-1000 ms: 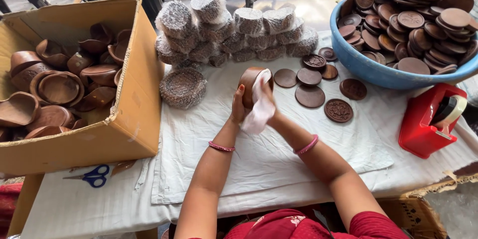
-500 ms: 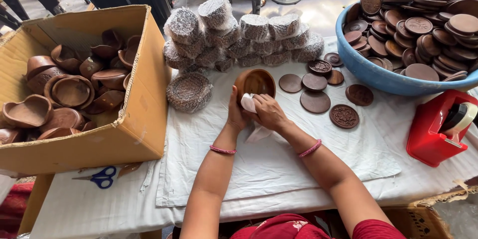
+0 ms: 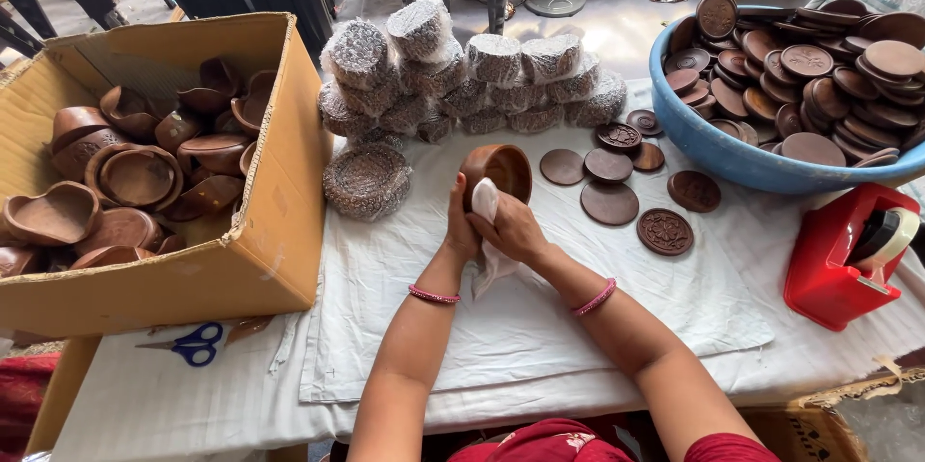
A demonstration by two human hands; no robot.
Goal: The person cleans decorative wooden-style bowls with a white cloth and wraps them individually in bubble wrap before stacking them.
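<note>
head view: my left hand [image 3: 461, 223] grips the small round brown clay bowl [image 3: 497, 171], tilted; my right hand [image 3: 511, 227] pinches a white cloth [image 3: 485, 207] against its rim.

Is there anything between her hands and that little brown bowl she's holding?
Only the white cloth: the right hand presses it against the brown bowl. The left hand grips the bowl's near side directly, with nothing visible between.
</note>
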